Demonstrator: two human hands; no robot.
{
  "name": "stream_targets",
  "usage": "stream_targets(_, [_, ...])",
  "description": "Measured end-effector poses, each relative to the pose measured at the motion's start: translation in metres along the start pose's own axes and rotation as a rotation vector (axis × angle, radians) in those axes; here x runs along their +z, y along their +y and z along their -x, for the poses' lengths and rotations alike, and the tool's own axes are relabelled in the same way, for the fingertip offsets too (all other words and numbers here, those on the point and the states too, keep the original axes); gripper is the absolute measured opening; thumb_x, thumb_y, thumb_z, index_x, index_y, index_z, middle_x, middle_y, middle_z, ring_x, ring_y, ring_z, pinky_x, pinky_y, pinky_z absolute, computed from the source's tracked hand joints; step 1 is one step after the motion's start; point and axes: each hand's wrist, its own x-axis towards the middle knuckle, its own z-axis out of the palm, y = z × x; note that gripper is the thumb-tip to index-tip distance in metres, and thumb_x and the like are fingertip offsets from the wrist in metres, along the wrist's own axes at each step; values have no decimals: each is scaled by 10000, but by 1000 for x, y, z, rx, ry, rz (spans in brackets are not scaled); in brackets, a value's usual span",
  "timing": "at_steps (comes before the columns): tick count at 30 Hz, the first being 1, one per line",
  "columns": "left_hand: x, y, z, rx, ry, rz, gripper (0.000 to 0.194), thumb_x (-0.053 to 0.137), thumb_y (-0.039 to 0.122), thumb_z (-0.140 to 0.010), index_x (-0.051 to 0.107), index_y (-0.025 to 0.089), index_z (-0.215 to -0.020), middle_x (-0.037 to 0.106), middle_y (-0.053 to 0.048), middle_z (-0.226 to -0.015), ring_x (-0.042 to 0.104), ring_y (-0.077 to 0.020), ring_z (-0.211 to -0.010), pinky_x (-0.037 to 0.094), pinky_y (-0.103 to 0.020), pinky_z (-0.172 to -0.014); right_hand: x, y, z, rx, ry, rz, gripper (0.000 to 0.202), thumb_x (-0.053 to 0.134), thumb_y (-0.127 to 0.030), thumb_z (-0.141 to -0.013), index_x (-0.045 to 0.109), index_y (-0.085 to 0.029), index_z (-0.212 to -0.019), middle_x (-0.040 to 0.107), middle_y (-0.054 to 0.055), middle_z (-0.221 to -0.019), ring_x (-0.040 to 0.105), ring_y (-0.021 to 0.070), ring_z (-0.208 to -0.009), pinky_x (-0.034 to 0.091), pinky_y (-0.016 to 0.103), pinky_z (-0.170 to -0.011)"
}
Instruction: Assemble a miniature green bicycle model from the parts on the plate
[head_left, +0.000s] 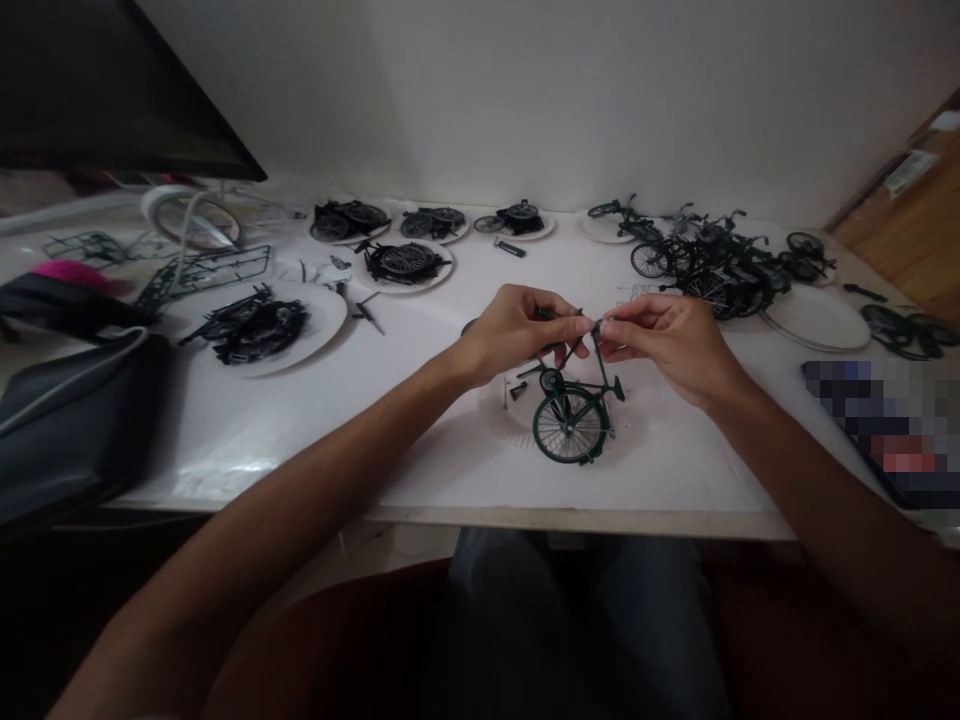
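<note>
A small dark green model bicycle (571, 425) is held up between my hands above the table, its spoked wheel hanging toward me. My left hand (525, 325) pinches the upper part of its frame. At the top of a frame tube, the fingertips of my right hand (660, 335) are pressed together on a small part too hidden to name. Part of another wheel shows behind my left hand. Beneath the bicycle lies a pale plate (499, 415) with a few small dark parts on it.
Several white plates (330, 325) with black model bicycle parts stand at the left and back. A cluster of model bicycles (705, 260) stands at back right. A green bicycle frame (904, 330) and a pixelated flat object (885, 430) lie right; a black bag (82, 420) sits left.
</note>
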Motion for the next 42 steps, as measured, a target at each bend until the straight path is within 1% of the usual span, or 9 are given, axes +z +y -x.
stream_targets(5, [5,-1,1,8,-19,9,333,796,448,-797,737,120,-779,705,-81,-727,580,-99,-551,458,-217,-495,3,1,2,38,-40,-10,332,895,-377,-655,752,-154,-854,750,50,-792,732,174,-695,637,330,-712])
stream_targets(13, [-9,0,-3,217,76,-82,320,807,404,-793,734,114,-905,717,-80,-782,680,-150,-673,557,-246,-610,-5,-2,-5,102,-13,-133,334,917,-361,-611,744,-172,-825,723,16,-756,705,157,-687,626,327,-674])
stream_targets(22, [-1,-5,1,250,58,-138,213,765,329,-841,722,126,-886,720,-91,-815,670,-151,-711,547,-264,-641,-10,2,-5,161,-150,-156,294,873,-362,-701,743,-173,-884,715,23,-782,683,141,-686,593,297,-648])
stream_targets(27, [0,0,3,291,47,-311,160,714,306,-884,732,150,-917,742,-90,-875,690,-161,-774,548,-265,-693,-13,3,-5,232,-286,-194,317,839,-386,-748,737,-173,-961,719,30,-818,692,139,-693,583,286,-657])
stream_targets(30, [-11,8,2,327,-32,-432,174,700,334,-893,744,174,-949,756,-83,-936,702,-160,-846,539,-250,-764,-14,3,-4,249,-371,-150,332,795,-425,-792,738,-175,-1002,716,40,-841,698,148,-724,552,259,-606])
stream_targets(33, [-38,10,-2,348,-35,-544,237,692,391,-893,754,172,-961,758,-94,-975,696,-160,-867,520,-241,-777,-15,3,-5,249,-370,-121,323,786,-424,-800,739,-165,-987,706,41,-788,680,144,-688,511,239,-546])
stream_targets(36, [-75,0,-8,219,18,-677,276,709,434,-859,764,170,-916,758,-98,-902,675,-166,-790,489,-236,-683,-19,3,-7,247,-345,-126,282,794,-403,-796,737,-154,-914,699,46,-767,669,145,-689,504,240,-540])
stream_targets(38, [-94,-8,-10,25,6,-781,305,747,467,-801,768,180,-902,749,-95,-883,666,-175,-746,466,-234,-622,-22,4,-10,251,-340,-112,275,790,-399,-801,738,-151,-907,697,47,-780,667,141,-698,503,235,-543])
stream_targets(42, [-107,-12,-8,-335,-154,-984,478,737,531,-762,717,210,-1116,724,-88,-1109,687,-206,-876,507,-261,-723,-31,8,-16,287,-342,-90,273,809,-378,-788,750,-161,-943,705,52,-863,673,129,-745,514,217,-576])
